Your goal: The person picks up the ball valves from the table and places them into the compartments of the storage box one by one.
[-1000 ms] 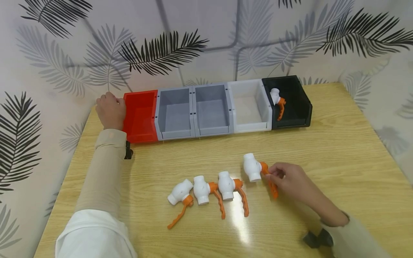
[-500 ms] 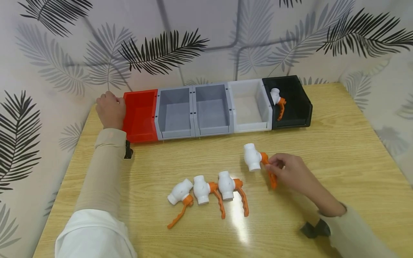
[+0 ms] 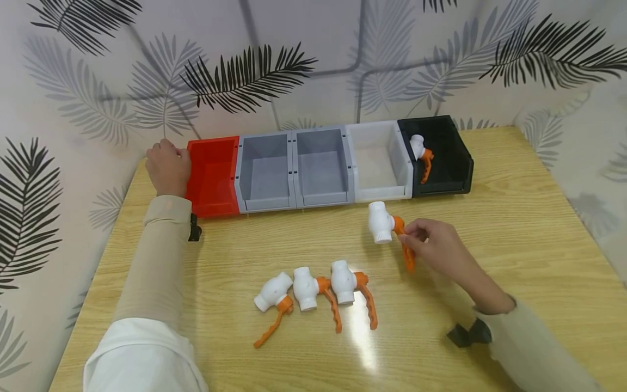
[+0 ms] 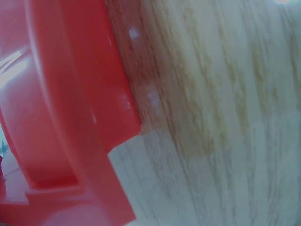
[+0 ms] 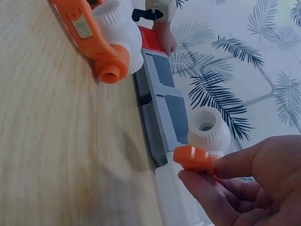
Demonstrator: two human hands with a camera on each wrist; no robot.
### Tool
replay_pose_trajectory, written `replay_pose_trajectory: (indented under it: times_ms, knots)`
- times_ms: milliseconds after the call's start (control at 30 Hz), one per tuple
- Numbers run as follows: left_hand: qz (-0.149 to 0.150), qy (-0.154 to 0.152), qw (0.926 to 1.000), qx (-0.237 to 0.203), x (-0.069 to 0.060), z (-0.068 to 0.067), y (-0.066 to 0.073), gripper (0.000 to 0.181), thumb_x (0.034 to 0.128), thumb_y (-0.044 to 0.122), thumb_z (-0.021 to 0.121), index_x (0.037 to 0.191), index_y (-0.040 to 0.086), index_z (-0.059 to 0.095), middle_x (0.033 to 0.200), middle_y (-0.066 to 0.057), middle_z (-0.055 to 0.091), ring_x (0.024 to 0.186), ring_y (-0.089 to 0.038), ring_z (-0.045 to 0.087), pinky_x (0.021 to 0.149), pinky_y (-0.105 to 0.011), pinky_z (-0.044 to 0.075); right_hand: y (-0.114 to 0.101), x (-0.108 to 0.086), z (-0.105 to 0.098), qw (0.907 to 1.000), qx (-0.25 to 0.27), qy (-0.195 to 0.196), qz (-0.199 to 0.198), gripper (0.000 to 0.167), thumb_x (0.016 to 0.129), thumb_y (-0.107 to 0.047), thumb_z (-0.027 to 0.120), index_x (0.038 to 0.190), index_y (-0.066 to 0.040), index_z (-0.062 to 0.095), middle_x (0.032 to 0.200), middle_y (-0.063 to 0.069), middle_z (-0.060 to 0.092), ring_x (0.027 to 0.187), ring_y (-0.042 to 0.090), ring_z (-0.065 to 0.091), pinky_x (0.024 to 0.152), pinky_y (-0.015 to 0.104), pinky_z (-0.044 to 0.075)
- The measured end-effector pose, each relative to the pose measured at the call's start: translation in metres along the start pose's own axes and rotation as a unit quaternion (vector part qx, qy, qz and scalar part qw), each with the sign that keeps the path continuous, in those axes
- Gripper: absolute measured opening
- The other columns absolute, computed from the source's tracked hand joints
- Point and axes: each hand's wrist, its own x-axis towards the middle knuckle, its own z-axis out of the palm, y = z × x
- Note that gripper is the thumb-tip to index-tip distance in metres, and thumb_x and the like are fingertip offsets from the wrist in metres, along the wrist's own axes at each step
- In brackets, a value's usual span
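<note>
Held valve, black bin, another valve inside

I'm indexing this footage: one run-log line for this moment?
Right hand: pinches valve by orange handle; Left hand: at red bin; Table: three valves; Black bin: one valve

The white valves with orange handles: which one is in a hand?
The valve in front of the white bin: the right hand pinches its handle. Three other valves lie on the table, and another valve in the black bin.
</note>
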Motion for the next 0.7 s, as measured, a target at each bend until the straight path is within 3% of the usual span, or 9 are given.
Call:
replay_pose_trajectory:
  times_ms: [300, 700]
  knots:
    - [-0.003, -0.013, 0.9999, 0.0, 0.005, 0.002, -0.002, 0.032, 0.0913, 0.019, 0.032, 0.092, -0.005, 0.052, 0.09, -0.023, 0.052, 0.09, -0.044, 0.049, 0.08, -0.054, 0.039, -0.009, 0.015, -0.007, 0.9998, -0.003, 0.007, 0.019, 0.016, 0.087, -0.015, 0.064, 0.093, 0.0, 0.064, 0.077, 0.007, 0.062, 0.068, 0.02, 0.054, 0.055, 0.027, 0.047]
    - [0.001, -0.007, 1.0, -0.003, 0.006, 0.0, 0.001, 0.029, 0.0905, 0.018, 0.034, 0.088, -0.006, 0.052, 0.087, -0.023, 0.052, 0.089, -0.044, 0.049, 0.079, -0.054, 0.04, -0.026, 0.036, -0.01, 0.9985, 0.012, 0.053, 0.005, 0.016, 0.089, -0.015, 0.062, 0.093, 0.0, 0.064, 0.078, 0.009, 0.063, 0.062, 0.019, 0.055, 0.052, 0.025, 0.045]
